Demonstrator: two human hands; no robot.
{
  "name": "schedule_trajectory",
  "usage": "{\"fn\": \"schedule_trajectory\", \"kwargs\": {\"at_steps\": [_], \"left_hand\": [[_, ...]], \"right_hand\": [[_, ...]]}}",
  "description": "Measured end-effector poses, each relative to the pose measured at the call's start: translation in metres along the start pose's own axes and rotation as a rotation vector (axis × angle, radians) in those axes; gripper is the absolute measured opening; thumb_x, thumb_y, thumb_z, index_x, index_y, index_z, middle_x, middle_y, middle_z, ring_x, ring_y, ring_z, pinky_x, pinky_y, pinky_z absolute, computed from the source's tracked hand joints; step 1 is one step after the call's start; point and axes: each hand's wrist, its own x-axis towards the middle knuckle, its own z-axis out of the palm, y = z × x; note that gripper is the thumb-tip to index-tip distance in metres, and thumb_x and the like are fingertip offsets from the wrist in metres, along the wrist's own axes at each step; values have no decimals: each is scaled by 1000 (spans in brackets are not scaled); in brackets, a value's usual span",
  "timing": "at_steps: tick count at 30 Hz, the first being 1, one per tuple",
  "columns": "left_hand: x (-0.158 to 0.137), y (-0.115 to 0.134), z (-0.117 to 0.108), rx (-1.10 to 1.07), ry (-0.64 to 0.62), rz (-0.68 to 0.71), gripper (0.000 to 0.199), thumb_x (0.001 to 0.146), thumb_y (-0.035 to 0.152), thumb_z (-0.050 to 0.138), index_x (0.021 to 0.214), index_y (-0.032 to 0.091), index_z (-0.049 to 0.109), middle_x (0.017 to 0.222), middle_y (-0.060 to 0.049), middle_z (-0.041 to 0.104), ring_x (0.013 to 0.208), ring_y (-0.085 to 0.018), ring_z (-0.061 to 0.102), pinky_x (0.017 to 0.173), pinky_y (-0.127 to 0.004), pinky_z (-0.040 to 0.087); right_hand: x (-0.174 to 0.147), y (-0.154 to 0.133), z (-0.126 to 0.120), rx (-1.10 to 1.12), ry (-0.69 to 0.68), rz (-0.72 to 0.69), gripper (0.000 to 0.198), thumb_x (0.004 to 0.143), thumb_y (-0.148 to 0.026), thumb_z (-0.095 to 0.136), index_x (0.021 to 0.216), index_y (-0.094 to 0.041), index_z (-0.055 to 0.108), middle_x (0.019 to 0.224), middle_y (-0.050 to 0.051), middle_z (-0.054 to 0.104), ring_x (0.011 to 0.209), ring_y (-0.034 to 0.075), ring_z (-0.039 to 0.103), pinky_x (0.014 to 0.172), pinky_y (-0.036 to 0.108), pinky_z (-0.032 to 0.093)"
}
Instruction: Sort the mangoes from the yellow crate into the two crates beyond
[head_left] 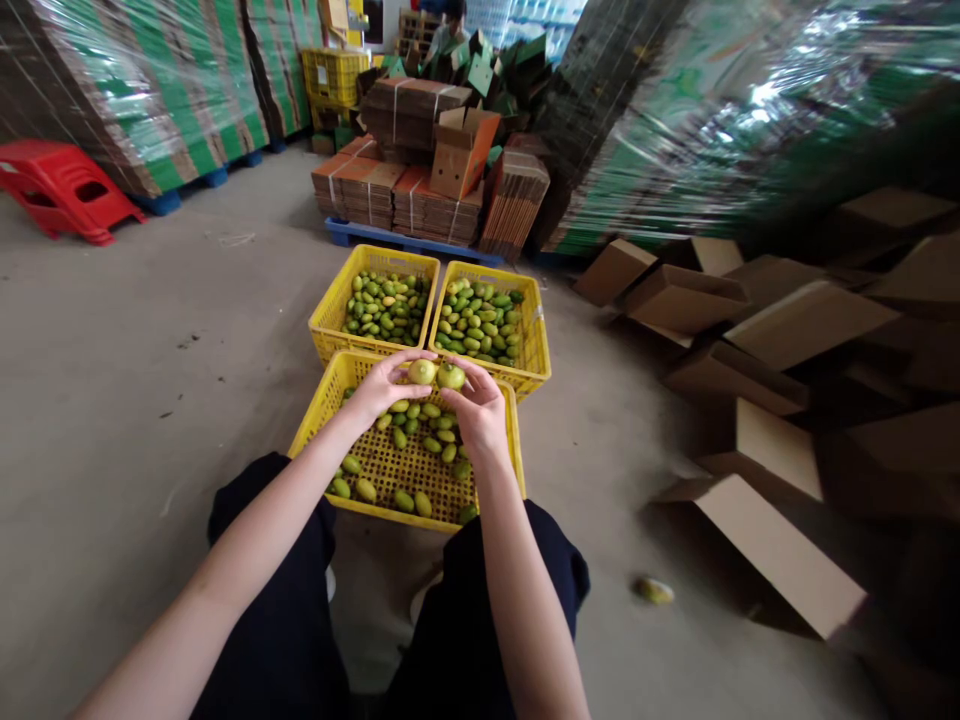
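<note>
My left hand [386, 385] is closed on a yellowish lemon [421, 372], its stem end facing me. Beside it, my right hand [480, 405] grips a greener lemon [451, 376]. Both fruits are held side by side above the near yellow crate [311, 420], whose perforated floor shows between several scattered green lemons [403, 500]. Behind it stand two more yellow crates, the back left crate [330, 320] and the back right crate [536, 340], each holding many green and yellowish lemons. My forearms hide parts of the near crate.
A red plastic stool [67, 185] stands at the left. Flattened cartons [439, 200] are stacked on a blue pallet [412, 242] ahead. Open cardboard boxes [772, 450] lie piled at the right. One lemon [654, 590] lies on the floor. Wrapped green stacks [187, 90] flank the aisle.
</note>
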Motion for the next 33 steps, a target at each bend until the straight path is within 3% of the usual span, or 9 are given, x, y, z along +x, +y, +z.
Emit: {"fn": "schedule_trajectory", "kwargs": {"at_steps": [5,10,13,17,19,24,26,29,33], "left_hand": [[0,0,0,-16,43,-43,45,57,16,85,101,24,75,109,-2,71,89,-15,65,80,-25,51],[0,7,4,-131,126,-303,18,83,26,66,93,13,71,75,-6,71,53,-10,60,48,-19,45],[0,11,5,-221,184,-331,11,86,23,61,86,12,66,66,-5,68,48,-11,60,46,-18,46],[2,14,5,-336,202,-383,20,90,21,49,87,8,65,62,-9,66,50,-14,62,47,-19,48],[1,15,5,-388,179,-358,25,89,20,44,87,7,66,63,-10,66,47,-13,60,43,-20,45],[-2,12,9,-560,214,-224,32,84,22,34,67,11,59,63,-6,61,30,-5,36,28,-19,21],[-2,9,13,-640,200,-248,30,83,24,37,69,11,59,63,-4,60,30,-4,34,29,-19,20],[-2,4,20,-769,222,-264,29,84,25,39,81,11,64,65,-3,61,32,-6,37,29,-18,24],[1,-5,27,-1002,279,-286,31,86,24,40,95,11,66,71,-5,66,47,-11,56,40,-19,44]], "right_hand": [[1,-1,1,68,-11,17,43,56,-17,81,96,-27,70,110,-2,72,103,19,64,100,40,46],[-1,-4,3,89,-3,186,45,66,-33,78,109,-27,69,101,-2,74,87,17,67,80,33,54],[1,-4,4,123,38,225,41,67,-37,77,106,-25,68,96,-2,74,78,15,67,71,31,55],[3,-4,4,197,48,240,33,70,-37,74,99,-21,67,88,0,74,69,15,67,64,30,55],[3,-5,3,228,42,260,26,71,-34,72,92,-19,66,79,0,72,61,13,64,54,26,50],[0,-6,2,397,43,332,20,73,-35,56,77,-16,61,65,2,62,43,9,46,35,20,29],[-1,-5,4,481,36,333,23,73,-34,51,81,-16,62,66,2,61,42,9,42,34,21,28],[-3,-4,9,580,70,313,30,71,-30,49,93,-17,65,70,2,63,51,12,51,43,23,41],[-3,-3,16,670,187,308,30,73,-30,52,97,-19,66,81,3,67,69,15,60,64,29,52]]}}
